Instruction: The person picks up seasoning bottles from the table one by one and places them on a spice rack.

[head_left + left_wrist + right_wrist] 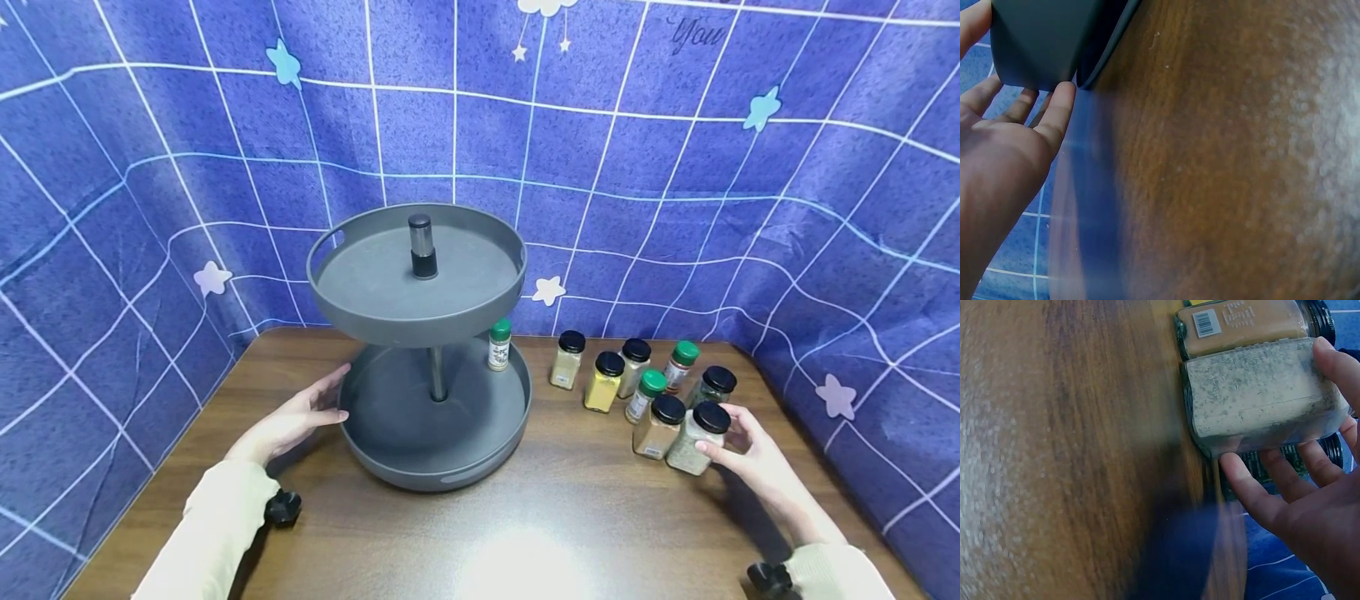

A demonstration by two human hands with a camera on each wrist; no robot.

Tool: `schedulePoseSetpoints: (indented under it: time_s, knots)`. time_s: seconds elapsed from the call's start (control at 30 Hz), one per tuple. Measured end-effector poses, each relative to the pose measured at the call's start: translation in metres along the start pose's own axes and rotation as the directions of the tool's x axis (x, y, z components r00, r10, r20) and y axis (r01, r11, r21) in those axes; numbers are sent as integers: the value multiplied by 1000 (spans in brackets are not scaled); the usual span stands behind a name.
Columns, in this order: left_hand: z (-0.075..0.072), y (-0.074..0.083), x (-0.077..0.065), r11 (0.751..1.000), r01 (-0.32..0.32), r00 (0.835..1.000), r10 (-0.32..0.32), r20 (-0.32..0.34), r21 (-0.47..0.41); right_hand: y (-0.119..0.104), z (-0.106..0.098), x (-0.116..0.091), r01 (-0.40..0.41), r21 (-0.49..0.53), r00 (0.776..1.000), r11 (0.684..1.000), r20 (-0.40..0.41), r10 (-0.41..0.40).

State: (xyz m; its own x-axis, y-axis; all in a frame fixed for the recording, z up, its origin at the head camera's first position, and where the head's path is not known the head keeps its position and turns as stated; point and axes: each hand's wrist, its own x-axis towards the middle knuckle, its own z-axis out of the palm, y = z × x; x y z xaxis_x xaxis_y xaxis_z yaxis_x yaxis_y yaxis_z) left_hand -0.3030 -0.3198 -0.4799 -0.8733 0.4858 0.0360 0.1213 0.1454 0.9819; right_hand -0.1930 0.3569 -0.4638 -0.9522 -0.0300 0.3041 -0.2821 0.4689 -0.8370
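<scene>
My left hand (292,421) touches the left side of the lower tray (435,477) of a grey two-tier turntable, thumb and fingers spread along its rim and wall. In the left wrist view, extended fingers (1059,115) lie against that dark wall (1041,44). At the right, my right hand (750,458) grips a square spice jar (692,450) with a black lid and grey-green flakes, thumb on one side and fingers on the other. The jar (1260,390) fills the middle of that grasp in the right wrist view, beside a jar of tan powder (1244,328).
A small green-lidded spice bottle (498,346) stands on the lower tray, under the upper tray (420,329) with its central post (422,246). Several jars group at the right, including a yellow one (603,383) and a dark one (712,385). Blue patterned cloth (637,150) surrounds the wooden table (420,542).
</scene>
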Motion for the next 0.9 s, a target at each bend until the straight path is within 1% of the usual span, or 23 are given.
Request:
schedulePoseSetpoints:
  time_s: [0.27,0.5,0.7,0.9]
  knots:
    - [1,1,-1,1000,2,1000,-2,8,-3,-2,-1,0,35,-25,999,999,-7,-35]
    - [0,0,0,1000,6,1000,-6,18,4,-5,-1,-1,12,-43,1000,999,-24,-13]
    - [-1,-1,0,1000,-10,1000,10,25,-7,-5,0,0,9,-78,999,997,-41,-12]
    - [-1,1,-1,1000,10,1000,-11,17,2,-5,1,1,10,-112,998,994,-55,-16]
